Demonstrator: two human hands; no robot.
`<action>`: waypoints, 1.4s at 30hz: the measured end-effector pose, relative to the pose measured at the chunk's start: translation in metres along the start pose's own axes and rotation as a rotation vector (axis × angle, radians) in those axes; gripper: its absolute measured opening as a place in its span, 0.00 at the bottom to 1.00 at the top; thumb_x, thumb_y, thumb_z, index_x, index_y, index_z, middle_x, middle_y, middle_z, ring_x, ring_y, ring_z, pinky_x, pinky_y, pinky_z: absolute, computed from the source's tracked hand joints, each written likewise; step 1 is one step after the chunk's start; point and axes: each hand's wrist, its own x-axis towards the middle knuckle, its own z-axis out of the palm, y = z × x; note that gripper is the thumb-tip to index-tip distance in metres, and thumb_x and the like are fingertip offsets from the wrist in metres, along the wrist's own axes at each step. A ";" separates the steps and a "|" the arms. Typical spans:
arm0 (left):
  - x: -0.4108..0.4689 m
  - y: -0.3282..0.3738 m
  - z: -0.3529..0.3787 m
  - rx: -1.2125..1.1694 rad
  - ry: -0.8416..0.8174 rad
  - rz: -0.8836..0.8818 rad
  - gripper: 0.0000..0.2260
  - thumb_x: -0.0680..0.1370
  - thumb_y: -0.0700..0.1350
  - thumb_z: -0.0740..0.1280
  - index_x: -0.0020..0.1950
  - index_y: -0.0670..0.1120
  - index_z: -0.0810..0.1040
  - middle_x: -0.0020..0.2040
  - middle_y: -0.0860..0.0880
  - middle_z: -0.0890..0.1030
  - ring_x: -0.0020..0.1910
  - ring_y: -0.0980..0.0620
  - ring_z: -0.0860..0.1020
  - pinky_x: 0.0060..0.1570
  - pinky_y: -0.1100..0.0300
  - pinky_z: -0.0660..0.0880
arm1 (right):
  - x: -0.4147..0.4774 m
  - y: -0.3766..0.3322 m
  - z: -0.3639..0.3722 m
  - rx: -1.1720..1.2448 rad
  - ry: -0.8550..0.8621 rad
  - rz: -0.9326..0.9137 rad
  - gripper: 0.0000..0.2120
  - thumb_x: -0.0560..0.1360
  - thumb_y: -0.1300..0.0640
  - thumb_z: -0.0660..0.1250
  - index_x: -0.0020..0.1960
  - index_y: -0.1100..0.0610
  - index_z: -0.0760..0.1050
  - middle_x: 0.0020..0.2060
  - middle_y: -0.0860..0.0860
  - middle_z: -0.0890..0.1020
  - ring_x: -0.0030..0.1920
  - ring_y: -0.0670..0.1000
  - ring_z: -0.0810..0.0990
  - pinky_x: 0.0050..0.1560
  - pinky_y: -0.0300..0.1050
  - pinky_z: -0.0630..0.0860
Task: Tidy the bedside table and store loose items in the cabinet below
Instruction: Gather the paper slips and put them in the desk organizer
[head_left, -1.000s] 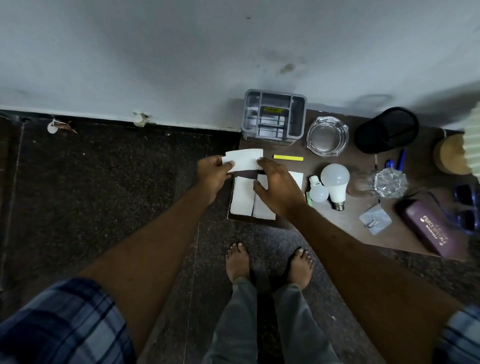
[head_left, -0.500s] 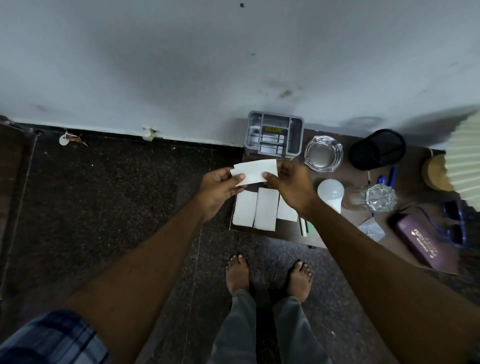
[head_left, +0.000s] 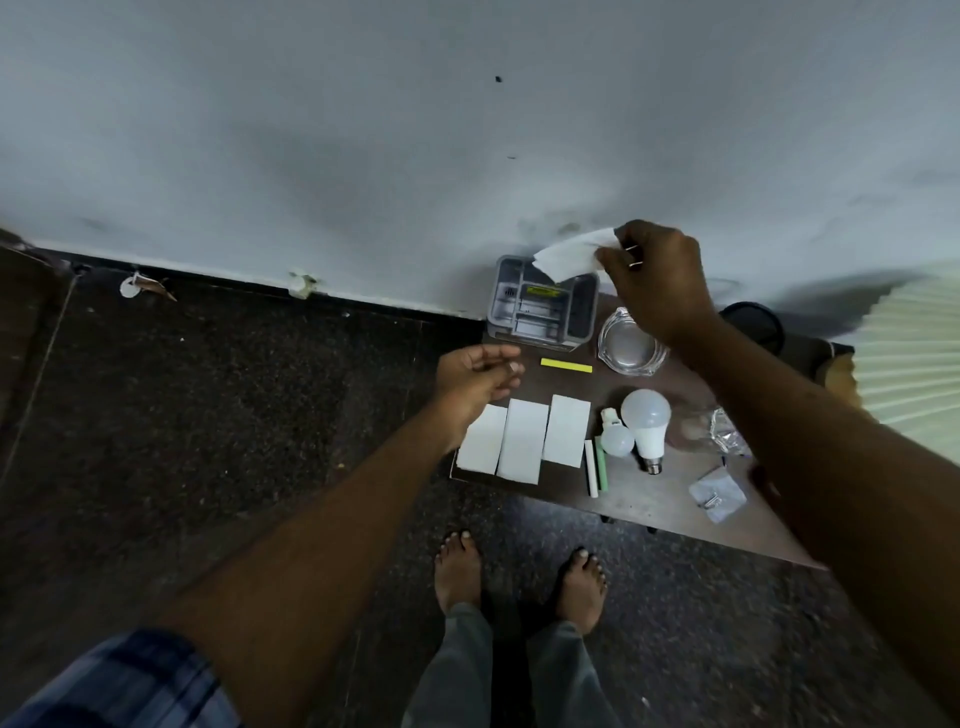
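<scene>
My right hand (head_left: 657, 280) is raised above the grey compartment organizer (head_left: 540, 306) at the back of the brown bedside table (head_left: 649, 501), pinching a white paper slip (head_left: 569, 257). My left hand (head_left: 475, 376) hovers with loose fingers and nothing in it, over the table's left edge. Three white paper slips (head_left: 524, 439) lie side by side below it. A yellow strip (head_left: 566, 365) lies in front of the organizer.
A glass ashtray (head_left: 631, 351), two white bulbs (head_left: 644, 421), two thin sticks (head_left: 596, 467), a small clear packet (head_left: 717, 493), crumpled foil (head_left: 727, 439) and a black cup (head_left: 756, 325) sit on the table. A pleated lampshade (head_left: 909, 353) stands at the right. My bare feet (head_left: 519, 571) are on the dark floor.
My left hand let go of the slip. My right hand carried it up and right, to above the organizer. The camera tilted up.
</scene>
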 end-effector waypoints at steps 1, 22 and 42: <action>-0.001 -0.004 0.000 0.003 0.005 -0.010 0.11 0.76 0.35 0.71 0.58 0.42 0.82 0.51 0.41 0.86 0.45 0.50 0.84 0.49 0.57 0.81 | 0.003 0.001 0.000 -0.028 0.003 -0.030 0.06 0.78 0.58 0.69 0.50 0.61 0.81 0.43 0.57 0.84 0.43 0.58 0.82 0.46 0.48 0.76; -0.001 -0.073 -0.040 0.458 0.257 -0.101 0.10 0.72 0.37 0.75 0.49 0.47 0.77 0.48 0.47 0.82 0.48 0.48 0.80 0.51 0.53 0.78 | 0.029 0.000 0.042 -0.503 -0.240 -0.168 0.12 0.81 0.59 0.63 0.60 0.63 0.79 0.56 0.62 0.79 0.55 0.66 0.78 0.50 0.54 0.76; 0.010 -0.081 -0.038 0.562 0.272 -0.180 0.12 0.72 0.47 0.77 0.48 0.45 0.78 0.50 0.43 0.84 0.49 0.44 0.82 0.52 0.47 0.81 | 0.010 0.008 0.060 -0.343 -0.060 -0.203 0.13 0.80 0.58 0.66 0.64 0.59 0.76 0.61 0.58 0.78 0.60 0.61 0.77 0.51 0.55 0.79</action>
